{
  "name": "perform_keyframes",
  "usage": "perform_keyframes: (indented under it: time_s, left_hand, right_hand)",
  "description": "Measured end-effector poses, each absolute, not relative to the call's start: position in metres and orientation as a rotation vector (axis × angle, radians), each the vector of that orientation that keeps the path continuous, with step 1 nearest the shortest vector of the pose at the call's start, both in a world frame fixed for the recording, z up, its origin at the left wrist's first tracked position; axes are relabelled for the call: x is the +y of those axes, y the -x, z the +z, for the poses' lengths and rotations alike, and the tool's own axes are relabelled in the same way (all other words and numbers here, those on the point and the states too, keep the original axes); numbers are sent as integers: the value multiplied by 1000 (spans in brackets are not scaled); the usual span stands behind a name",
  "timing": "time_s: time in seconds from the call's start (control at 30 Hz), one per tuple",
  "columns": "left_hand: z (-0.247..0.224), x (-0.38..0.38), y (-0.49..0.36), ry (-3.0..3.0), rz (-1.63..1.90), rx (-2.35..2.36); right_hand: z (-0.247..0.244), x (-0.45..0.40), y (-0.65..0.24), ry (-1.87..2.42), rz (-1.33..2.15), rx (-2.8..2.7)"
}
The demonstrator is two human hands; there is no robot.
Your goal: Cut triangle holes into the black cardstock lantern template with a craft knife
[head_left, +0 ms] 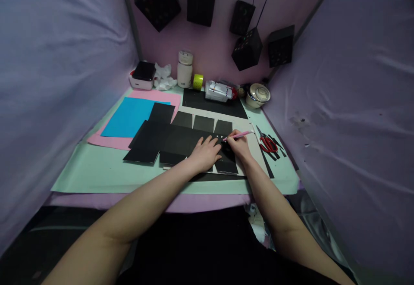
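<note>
Left of the red-handled scissors [264,138], a flapped black card [168,135] lies lengthwise left to right. The right hand [238,145] pinches a slim pink pen [243,134], tip leftward; the left hand [205,153] rests on the card, fingers spread.

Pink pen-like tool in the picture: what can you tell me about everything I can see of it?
The pink tool is slim and straight, plastic by its look, with a paler far end. The right hand grips it near its tip, at a slant, the tip pointing left over the black card, near the left hand's fingers. Whether the tip touches the card is too small to tell.
</note>
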State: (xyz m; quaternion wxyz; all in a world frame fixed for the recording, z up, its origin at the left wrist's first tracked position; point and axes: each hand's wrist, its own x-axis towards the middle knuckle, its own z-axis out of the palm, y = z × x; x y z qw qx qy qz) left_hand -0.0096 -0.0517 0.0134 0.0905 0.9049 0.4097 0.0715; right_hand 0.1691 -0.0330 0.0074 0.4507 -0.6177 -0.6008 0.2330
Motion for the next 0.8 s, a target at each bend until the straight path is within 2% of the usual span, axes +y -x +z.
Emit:
perform_keyframes:
  time_s: [0.8]
  left_hand:
    - [15, -52, 9, -2669, 203, 1218]
  right_hand:
    - [6, -32, -169, 1501, 614, -1507]
